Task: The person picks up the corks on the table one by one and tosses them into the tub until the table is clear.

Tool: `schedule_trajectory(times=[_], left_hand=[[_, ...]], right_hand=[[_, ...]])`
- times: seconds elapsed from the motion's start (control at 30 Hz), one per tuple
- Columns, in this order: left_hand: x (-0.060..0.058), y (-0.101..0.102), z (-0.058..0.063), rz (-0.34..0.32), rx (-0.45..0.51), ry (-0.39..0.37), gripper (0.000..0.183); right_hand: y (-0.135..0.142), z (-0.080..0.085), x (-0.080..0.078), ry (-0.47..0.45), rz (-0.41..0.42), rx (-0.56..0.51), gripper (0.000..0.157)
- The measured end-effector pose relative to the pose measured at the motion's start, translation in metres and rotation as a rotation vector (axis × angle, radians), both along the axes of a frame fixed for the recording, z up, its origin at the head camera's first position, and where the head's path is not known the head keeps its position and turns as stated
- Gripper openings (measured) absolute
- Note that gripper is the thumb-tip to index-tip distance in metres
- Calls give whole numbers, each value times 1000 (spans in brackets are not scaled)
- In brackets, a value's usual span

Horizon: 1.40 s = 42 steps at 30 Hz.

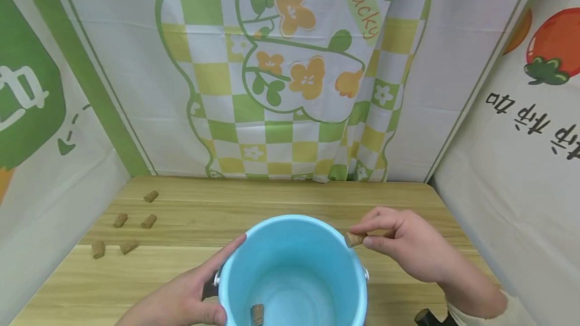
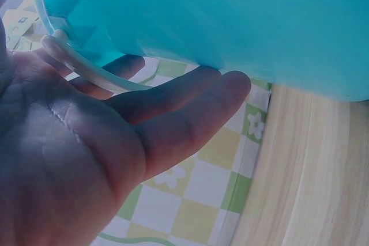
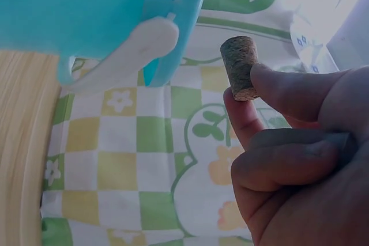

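My right hand (image 1: 403, 243) pinches a cork (image 1: 355, 239) between thumb and fingers, at the right rim of a light blue bucket (image 1: 296, 220). In the right wrist view the cork (image 3: 238, 68) stands out from the fingertips, beside the bucket's white handle (image 3: 138, 47). My left hand (image 1: 186, 291) touches the bucket's left side, thumb and forefinger spread along the rim. The left wrist view shows its fingers (image 2: 196, 108) extended against the outer wall, with the palm apart from it. Another cork (image 1: 257, 314) lies inside on the bucket's floor.
Several loose corks (image 1: 148, 221) lie on the wooden table (image 1: 204, 202) at the left. A printed curtain (image 1: 290, 155) hangs behind the table's far edge, and printed cloth walls (image 1: 507, 165) stand on both sides.
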<state>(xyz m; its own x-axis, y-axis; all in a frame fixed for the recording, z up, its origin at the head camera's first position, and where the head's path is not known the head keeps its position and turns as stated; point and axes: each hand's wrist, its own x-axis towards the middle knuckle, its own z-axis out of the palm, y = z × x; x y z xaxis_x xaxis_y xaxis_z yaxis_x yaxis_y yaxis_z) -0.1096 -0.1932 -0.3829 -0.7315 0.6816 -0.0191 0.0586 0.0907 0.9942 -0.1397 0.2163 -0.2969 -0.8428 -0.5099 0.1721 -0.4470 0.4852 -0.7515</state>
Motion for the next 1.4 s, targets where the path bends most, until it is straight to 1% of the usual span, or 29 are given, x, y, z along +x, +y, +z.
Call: schedule_trajectory(times=[0.13,0.23,0.43,0.63,0.77,0.87,1.0,1.1,1.2,1.3,1.4], left_hand=[[0,0,1,-11,13,13,99],[0,1,1,-16,21,15,98],[1,0,0,-2,25,-31,99],[1,1,0,-19,44,2,99],[1,2,3,-37,59,18,98],[0,1,1,-41,59,21,98],[0,1,0,-24,36,5,100],[1,1,2,-17,30,-16,101],[2,2,4,-32,45,-7,99],[1,2,5,-41,51,22,97],[1,2,5,-25,30,5,98]], right_hand=[[-5,3,4,10,59,-25,23],[-9,4,6,25,87,-23,24],[-20,8,7,92,104,28,24],[-26,11,7,102,117,82,29],[-28,11,6,93,153,98,29],[-28,10,5,103,193,103,28],[-28,9,5,127,235,100,28],[-29,10,5,143,231,115,24],[-29,11,6,156,195,150,20],[-28,13,7,150,165,182,23],[-28,14,7,133,152,197,27]])
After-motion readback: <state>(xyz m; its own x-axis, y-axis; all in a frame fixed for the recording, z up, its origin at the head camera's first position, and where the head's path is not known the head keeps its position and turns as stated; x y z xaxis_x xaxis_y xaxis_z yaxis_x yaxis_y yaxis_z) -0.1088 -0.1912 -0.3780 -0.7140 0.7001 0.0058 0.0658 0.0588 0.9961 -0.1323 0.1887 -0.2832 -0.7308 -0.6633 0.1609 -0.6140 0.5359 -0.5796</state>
